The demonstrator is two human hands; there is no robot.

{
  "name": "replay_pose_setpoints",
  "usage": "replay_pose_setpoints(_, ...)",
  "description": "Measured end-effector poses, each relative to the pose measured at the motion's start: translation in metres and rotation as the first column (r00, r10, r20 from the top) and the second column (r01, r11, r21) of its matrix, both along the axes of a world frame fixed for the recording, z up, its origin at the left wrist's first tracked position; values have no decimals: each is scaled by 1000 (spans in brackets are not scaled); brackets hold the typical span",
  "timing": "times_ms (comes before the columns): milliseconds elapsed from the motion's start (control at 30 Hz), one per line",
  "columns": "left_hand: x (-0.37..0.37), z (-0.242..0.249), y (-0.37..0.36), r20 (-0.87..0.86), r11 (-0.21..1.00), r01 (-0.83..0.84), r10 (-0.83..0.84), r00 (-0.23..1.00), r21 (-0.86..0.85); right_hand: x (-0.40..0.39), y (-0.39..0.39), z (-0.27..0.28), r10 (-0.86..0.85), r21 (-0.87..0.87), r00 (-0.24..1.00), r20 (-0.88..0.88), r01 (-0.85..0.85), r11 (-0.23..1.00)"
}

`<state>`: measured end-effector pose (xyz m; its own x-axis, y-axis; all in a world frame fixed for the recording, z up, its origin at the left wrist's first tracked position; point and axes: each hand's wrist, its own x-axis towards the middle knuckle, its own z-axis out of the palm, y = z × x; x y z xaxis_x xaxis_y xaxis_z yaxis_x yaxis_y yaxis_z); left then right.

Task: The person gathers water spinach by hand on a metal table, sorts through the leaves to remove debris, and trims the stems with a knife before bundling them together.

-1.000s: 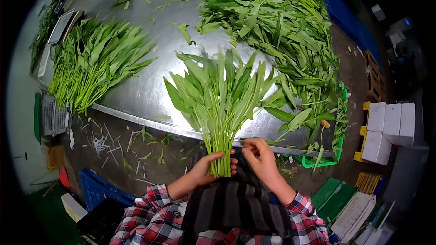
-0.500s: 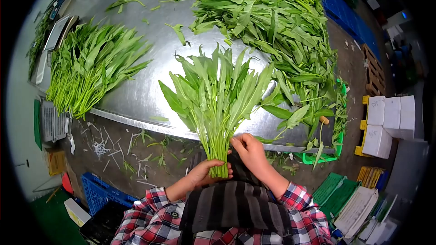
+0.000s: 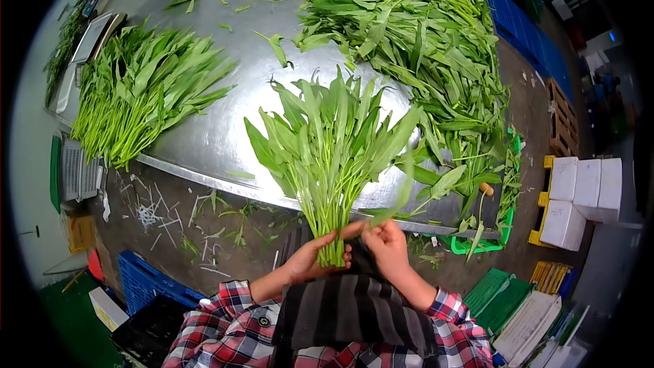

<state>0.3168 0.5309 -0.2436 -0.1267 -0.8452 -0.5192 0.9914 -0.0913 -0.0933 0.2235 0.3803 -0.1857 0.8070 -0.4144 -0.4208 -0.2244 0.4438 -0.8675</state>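
Observation:
My left hand [image 3: 310, 259] is wrapped round the lower stems of a bunch of water spinach [image 3: 334, 157], held upright with its leaves fanned out over the table edge. Just right of those stems, my right hand [image 3: 386, 245] is closed in a pinch. A blurred long green leaf [image 3: 405, 191] rises from its fingertips, apart from the bunch's main stems. On the steel table [image 3: 204, 140], a large pile of water spinach [image 3: 402, 34] spreads at the back right. Another bundle of greens [image 3: 139, 92] lies at the left, stem ends toward me.
A green basket [image 3: 507, 228] stands under the table's right corner. White strips [image 3: 148, 215] and leaf scraps litter the floor. Blue crates [image 3: 146, 279] stand at lower left, white boxes [image 3: 569, 191] at right, and green folded crates [image 3: 504, 293] at lower right.
My right hand has closed on a leaf at the bunch's right side and drawn it slightly outward. My left hand keeps its hold on the stems. The whole view has shifted a little.

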Motion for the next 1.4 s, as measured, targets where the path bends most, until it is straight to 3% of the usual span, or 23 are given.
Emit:
replay_pose_setpoints(33, -3, -4, -1, -42, 1000, -9, 9, 999, 19, -5, 3, 3, -10, 210, 996, 94, -10, 978)
replay_pose_setpoints(67, -5, -6, 0, -12, 999, -9, 9, 1000, 37, -10, 6, 0, 13, 303, 986, 169, -64, 951)
replay_pose_setpoints(133, -5, -2, -1, 49, 997, -3, 0, 999, 72, -20, 12, -5, 47, 472, 952, 302, -192, 860)
replay_pose_setpoints(200, -1, 14, -2, 5, 998, -5, 4, 1000, 62, -24, 12, -2, 123, 546, 941, 315, -285, 787)
replay_pose_setpoints(233, 1, 21, -3, -18, 998, -5, 6, 1000, 57, -28, 9, -1, 223, 522, 937, 267, -335, 784)
replay_pose_setpoints(333, -2, 2, 6, 87, 1000, 14, -16, 996, 25, -27, 8, 10, 240, 338, 919, 312, -343, 876)
replay_pose_setpoints(367, -3, -5, 9, 137, 1000, 15, -18, 990, 27, -28, 6, 15, 167, 266, 938, 304, -252, 930)
replay_pose_setpoints(433, 1, -2, 18, 199, 991, 67, -90, 976, 120, -27, 2, 8, -163, 358, 951, 264, 61, 932)
replay_pose_setpoints(467, 2, 2, 20, 227, 981, 92, -130, 965, 169, -29, 3, 5, -227, 378, 947, 225, 130, 917)
replay_pose_setpoints(533, 5, 7, 18, 264, 988, 132, -149, 953, 81, -32, 4, -2, -352, 406, 924, 148, 268, 874)
replay_pose_setpoints(600, 8, 17, 13, 270, 987, 156, -163, 949, 47, -35, 9, -5, -314, 380, 943, 110, 252, 890)
replay_pose_setpoints(633, 8, 20, 11, 232, 988, 154, -155, 960, 21, -33, 11, -3, -304, 332, 949, 85, 261, 906)
replay_pose_setpoints(700, 6, 19, 10, 191, 993, 113, -116, 975, 22, -29, 11, -9, -226, 71, 969, 98, 220, 973)
replay_pose_setpoints(767, 6, 14, 11, 194, 994, 104, -110, 975, 44, -22, 9, -7, -211, -182, 971, 112, 229, 956)
replay_pose_setpoints(867, 8, 10, 20, 236, 991, 102, -119, 964, 84, -15, -2, 10, -330, -212, 927, 179, 364, 907)
replay_pose_setpoints(1033, 6, 15, 13, 192, 997, 59, -69, 979, 56, -19, 20, -7, 20, -50, 987, 159, -13, 999)
replay_pose_setpoints(1133, 4, 14, 8, 204, 992, -4, -21, 979, 125, -18, 22, -14, 104, 51, 978, 179, -115, 992)
replay_pose_setpoints(1233, 4, 18, 10, 228, 990, -30, -2, 974, 137, -17, 12, -2, 418, -103, 903, 104, -408, 907)
replay_pose_setpoints(1367, 8, 30, 7, 238, 979, 0, -51, 970, 206, -27, 12, 2, 484, -299, 862, 152, -427, 854)
replay_pose_setpoints(1400, 7, 26, 7, 238, 980, 8, -57, 970, 199, -28, 9, 8, 512, -250, 853, 106, -475, 844)
